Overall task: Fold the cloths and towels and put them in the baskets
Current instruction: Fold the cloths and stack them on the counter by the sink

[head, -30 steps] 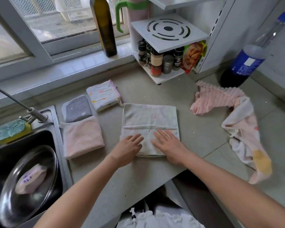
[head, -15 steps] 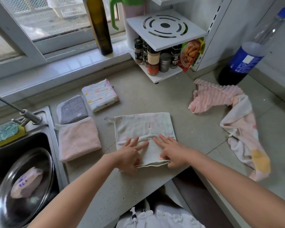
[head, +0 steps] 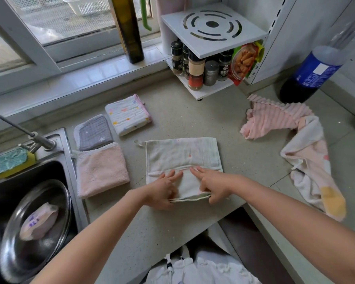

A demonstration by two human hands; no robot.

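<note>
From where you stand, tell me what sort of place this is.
Most likely a home kitchen: a steel sink with a tap sits beside the stone counter, and a white rack holds spice jars.

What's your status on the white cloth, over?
Left hand and right hand pinch the white cloth's near edge, fingers flat on top. Cloth half-folded on the counter. Nothing in the way.

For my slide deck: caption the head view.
Both hands, left hand and right hand, pinch the near edge of a pale cloth mid-fold on the counter.
</note>
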